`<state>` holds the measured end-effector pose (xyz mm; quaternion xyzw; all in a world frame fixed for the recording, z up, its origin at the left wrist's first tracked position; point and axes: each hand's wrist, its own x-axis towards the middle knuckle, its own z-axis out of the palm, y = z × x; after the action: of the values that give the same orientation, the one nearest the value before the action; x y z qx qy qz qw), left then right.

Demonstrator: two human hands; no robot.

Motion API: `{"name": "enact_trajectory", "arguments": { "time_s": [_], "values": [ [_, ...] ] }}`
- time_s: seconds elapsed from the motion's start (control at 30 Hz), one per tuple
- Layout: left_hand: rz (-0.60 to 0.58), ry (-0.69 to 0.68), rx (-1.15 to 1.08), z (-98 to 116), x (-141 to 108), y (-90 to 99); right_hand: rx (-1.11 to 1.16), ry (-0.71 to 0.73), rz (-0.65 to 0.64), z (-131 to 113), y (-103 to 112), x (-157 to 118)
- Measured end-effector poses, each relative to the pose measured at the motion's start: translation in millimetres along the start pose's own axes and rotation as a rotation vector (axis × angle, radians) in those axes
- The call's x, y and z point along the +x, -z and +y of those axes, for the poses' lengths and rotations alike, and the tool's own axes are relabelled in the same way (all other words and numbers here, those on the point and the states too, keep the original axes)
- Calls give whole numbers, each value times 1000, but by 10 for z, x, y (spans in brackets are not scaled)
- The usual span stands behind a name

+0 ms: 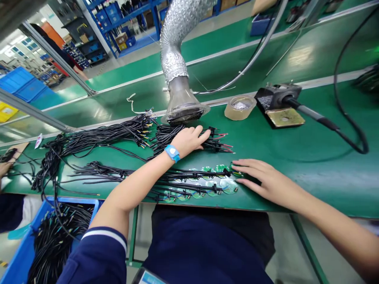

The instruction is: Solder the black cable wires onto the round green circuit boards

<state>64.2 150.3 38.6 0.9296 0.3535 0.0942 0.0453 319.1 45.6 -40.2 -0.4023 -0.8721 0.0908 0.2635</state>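
My left hand, a blue band on its wrist, lies over a bundle of black cables with red wire ends. Its fingers are bent and spread, and I see nothing clearly gripped. To the right, my right hand has its fingers stretched out and thumb apart. Its fingertips are at the end of a row of small green circuit boards; whether they touch the last board I cannot tell. Black cables run leftward from these boards in two rows along the table's front edge.
A silver exhaust duct with a clear hood hangs behind the cables. Behind my right hand are a tape roll and a soldering iron in its stand. More cables lie left; a blue bin holds others. A co-worker's hand is far left.
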Motion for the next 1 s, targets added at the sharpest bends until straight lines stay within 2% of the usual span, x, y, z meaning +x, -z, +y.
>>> {"name": "enact_trajectory", "arguments": {
  "time_s": [0.13, 0.2, 0.27, 0.37, 0.47, 0.53, 0.6, 0.7, 0.8, 0.83, 0.93, 1.0],
  "values": [
    [33, -14, -158, 28, -542, 144, -13, -29, -46, 9, -14, -49],
    [-108, -31, -206, 22, -853, 183, -40, -24, -46, -25, -16, -13],
    [-266, -5, -163, -5, -1072, 181, -71, -7, -42, -52, -26, 32],
    [-422, 108, -71, -35, -1164, 144, -103, 36, -32, -90, -69, 67],
    [-487, 186, -123, -4, -1067, 151, -163, 43, -15, -154, -122, 41],
    [-468, 209, -180, 58, -991, 203, -232, 22, -5, -210, -147, 11],
    [-391, 211, -196, 160, -967, 273, -285, 2, -4, -262, -163, -6],
    [-268, 106, -170, 389, -1110, 307, -312, -26, -12, -321, -182, -7],
    [-259, -127, -164, 650, -1448, 142, -336, -54, -10, -352, -190, -3],
    [-250, -167, -145, 722, -1568, 58, -341, -59, -9, -356, -185, -5],
    [-150, -171, -97, 839, -1799, -124, -338, -57, -28, -365, -133, -9],
    [-7, -123, -130, 813, -1793, -118, -310, -52, -41, -385, -84, 0]
  ]
}}
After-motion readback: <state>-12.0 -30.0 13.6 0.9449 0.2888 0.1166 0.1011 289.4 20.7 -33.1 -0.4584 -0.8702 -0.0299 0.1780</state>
